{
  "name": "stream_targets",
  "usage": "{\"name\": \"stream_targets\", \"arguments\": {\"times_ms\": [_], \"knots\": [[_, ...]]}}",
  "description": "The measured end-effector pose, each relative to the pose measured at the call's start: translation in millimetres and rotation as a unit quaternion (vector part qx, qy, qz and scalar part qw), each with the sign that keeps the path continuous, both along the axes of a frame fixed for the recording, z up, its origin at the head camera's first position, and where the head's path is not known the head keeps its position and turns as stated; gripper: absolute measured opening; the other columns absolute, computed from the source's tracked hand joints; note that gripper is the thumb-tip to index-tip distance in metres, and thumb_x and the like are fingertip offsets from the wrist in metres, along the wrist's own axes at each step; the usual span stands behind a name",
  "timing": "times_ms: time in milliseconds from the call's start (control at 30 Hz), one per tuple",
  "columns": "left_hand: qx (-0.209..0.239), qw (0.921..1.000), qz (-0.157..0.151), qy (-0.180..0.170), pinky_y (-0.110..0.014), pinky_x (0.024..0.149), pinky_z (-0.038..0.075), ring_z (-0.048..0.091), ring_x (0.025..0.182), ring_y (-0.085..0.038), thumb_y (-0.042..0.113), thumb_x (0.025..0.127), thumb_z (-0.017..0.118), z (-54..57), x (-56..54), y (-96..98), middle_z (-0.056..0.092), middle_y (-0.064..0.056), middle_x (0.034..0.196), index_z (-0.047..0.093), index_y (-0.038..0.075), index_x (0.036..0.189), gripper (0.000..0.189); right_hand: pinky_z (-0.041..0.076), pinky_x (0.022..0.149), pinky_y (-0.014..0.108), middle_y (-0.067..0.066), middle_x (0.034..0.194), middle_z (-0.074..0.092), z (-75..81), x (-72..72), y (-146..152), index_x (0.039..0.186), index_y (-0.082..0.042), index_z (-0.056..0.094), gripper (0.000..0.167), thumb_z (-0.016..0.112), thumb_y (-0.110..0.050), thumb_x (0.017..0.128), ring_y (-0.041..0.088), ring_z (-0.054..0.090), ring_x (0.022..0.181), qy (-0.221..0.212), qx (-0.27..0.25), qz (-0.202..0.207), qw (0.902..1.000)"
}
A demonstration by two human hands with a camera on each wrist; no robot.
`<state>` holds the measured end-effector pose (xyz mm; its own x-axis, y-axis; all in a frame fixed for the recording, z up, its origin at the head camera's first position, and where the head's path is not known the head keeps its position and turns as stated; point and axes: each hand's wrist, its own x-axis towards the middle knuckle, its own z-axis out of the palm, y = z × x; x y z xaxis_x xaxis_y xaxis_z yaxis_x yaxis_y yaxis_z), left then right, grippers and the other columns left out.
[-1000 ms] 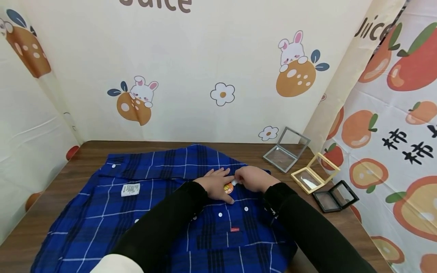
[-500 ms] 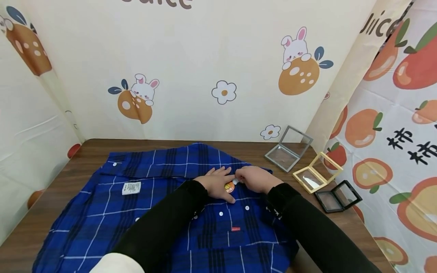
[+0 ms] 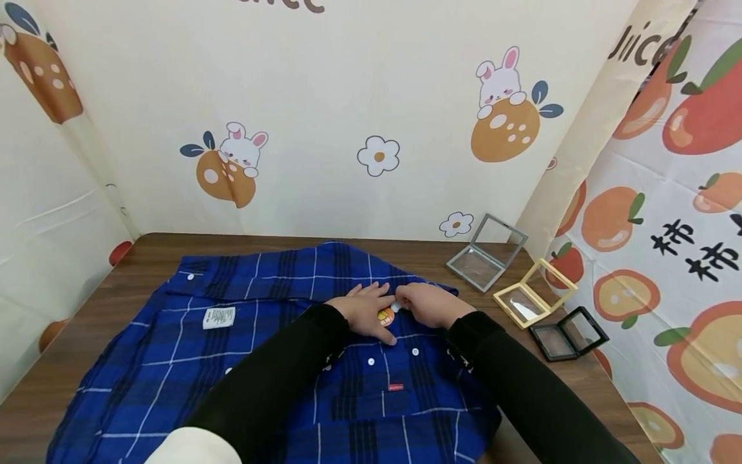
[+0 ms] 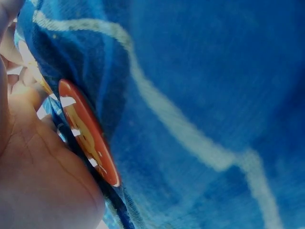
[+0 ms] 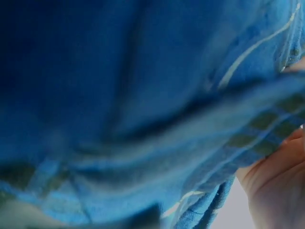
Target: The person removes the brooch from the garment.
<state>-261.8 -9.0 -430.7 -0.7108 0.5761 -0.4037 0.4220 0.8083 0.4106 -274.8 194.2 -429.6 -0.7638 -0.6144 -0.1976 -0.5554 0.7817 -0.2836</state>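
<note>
A blue plaid shirt (image 3: 174,361) lies spread over the table. On it is a small round orange badge (image 3: 385,316) with a white part at its upper right. My left hand (image 3: 363,310) rests on the cloth with fingers spread, the badge between its thumb and forefinger. My right hand (image 3: 428,305) has curled fingers and pinches at the badge's white part; its fingertips meet the left forefinger. In the left wrist view the badge (image 4: 90,136) shows a glossy red-brown rim beside the palm. Cloth hides the right fingertips in the right wrist view.
To the right, square hinged cases stand unfolded: a grey one (image 3: 485,254), a yellow one (image 3: 534,293) and a black one (image 3: 568,334). A white label (image 3: 219,318) shows inside the shirt's collar area. Printed curtains rise behind the wooden table (image 3: 156,248) and at both sides.
Both hands keep nearly the same place and pose on the badge. The head view shifts slightly; the shirt and the cases stay put.
</note>
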Motion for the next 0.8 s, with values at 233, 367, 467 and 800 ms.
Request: {"name": "stream_targets", "arguments": {"times_ms": [233, 367, 467, 800], "knots": [[0.019, 0.9997, -0.006, -0.015, -0.045, 0.125, -0.002, 0.002, 0.158, -0.022, 0.064, 0.085, 0.073, 1.6, -1.4, -2.3, 0.012, -0.002, 0.173, 0.028, 0.025, 0.165, 0.100, 0.048, 0.079, 0.037, -0.004, 0.089, 0.057, 3.7, 4.5, 2.2, 0.095, -0.017, 0.058, 0.017, 0.055, -0.004, 0.105, 0.016, 0.055, 0.083, 0.002, -0.016, 0.011, 0.9998], [0.026, 0.9994, -0.013, -0.016, -0.046, 0.125, -0.001, 0.002, 0.158, -0.023, 0.065, 0.085, 0.073, 1.3, -3.4, -3.9, 0.011, -0.002, 0.173, 0.027, 0.025, 0.166, 0.101, 0.048, 0.078, 0.036, -0.004, 0.089, 0.057, 5.9, 6.4, 1.9, 0.095, -0.016, 0.058, 0.016, 0.055, -0.004, 0.106, 0.016, 0.054, 0.082, 0.000, -0.016, 0.005, 0.9999], [0.029, 0.9992, -0.017, -0.019, -0.046, 0.125, -0.002, 0.001, 0.158, -0.023, 0.064, 0.086, 0.072, 0.7, -4.4, -5.3, 0.011, -0.001, 0.173, 0.025, 0.027, 0.166, 0.100, 0.047, 0.078, 0.036, -0.004, 0.089, 0.056, 6.4, 7.6, 1.1, 0.095, -0.016, 0.058, 0.016, 0.055, -0.005, 0.106, 0.015, 0.053, 0.082, -0.006, -0.013, -0.005, 0.9999], [0.082, 0.9958, 0.026, -0.032, -0.047, 0.125, 0.000, 0.008, 0.158, -0.021, 0.039, 0.109, 0.043, -5.9, -10.0, -1.8, 0.022, -0.002, 0.170, 0.037, 0.024, 0.162, 0.055, 0.048, 0.078, 0.036, -0.003, 0.090, 0.056, 4.0, 9.9, 1.8, 0.096, -0.014, 0.058, 0.014, 0.054, -0.006, 0.106, 0.014, 0.054, 0.081, -0.006, -0.022, -0.022, 0.9995]]}}
